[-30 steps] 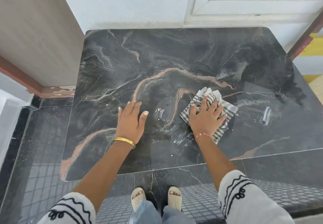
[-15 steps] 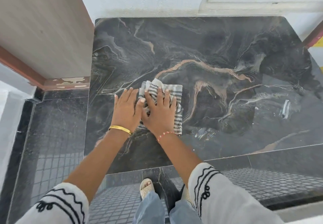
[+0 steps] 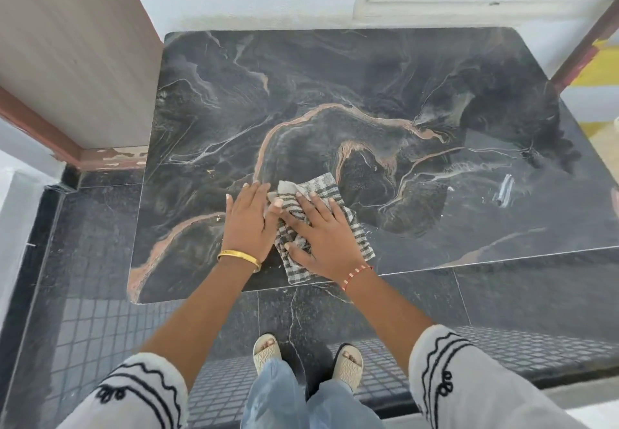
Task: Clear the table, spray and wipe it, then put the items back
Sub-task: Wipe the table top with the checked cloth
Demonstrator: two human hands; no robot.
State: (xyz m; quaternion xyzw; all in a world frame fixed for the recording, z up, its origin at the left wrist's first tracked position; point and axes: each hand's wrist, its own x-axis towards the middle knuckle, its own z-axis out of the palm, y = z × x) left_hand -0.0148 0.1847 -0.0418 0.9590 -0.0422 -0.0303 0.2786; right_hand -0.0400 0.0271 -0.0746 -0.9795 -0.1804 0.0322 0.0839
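A dark marble table (image 3: 368, 93) with pale and orange veins fills the middle of the view. A grey-and-white striped cloth (image 3: 321, 191) lies near its front edge. My right hand (image 3: 321, 231) presses flat on the cloth with fingers spread. My left hand (image 3: 248, 221), with a gold bangle at the wrist, rests flat on the marble just left of the cloth, its thumb touching the cloth's edge. Nothing else stands on the tabletop.
A wooden panel (image 3: 67, 43) stands against the table's left side. A white wall and window frame (image 3: 469, 0) run along the back. Dark tiled floor (image 3: 83, 294) lies below and to the left. My sandalled feet (image 3: 268, 351) stand at the front edge.
My right hand slid the cloth from the table's right-middle leftwards to beside my left hand, then a little toward the front edge. My left hand stayed flat on the marble.
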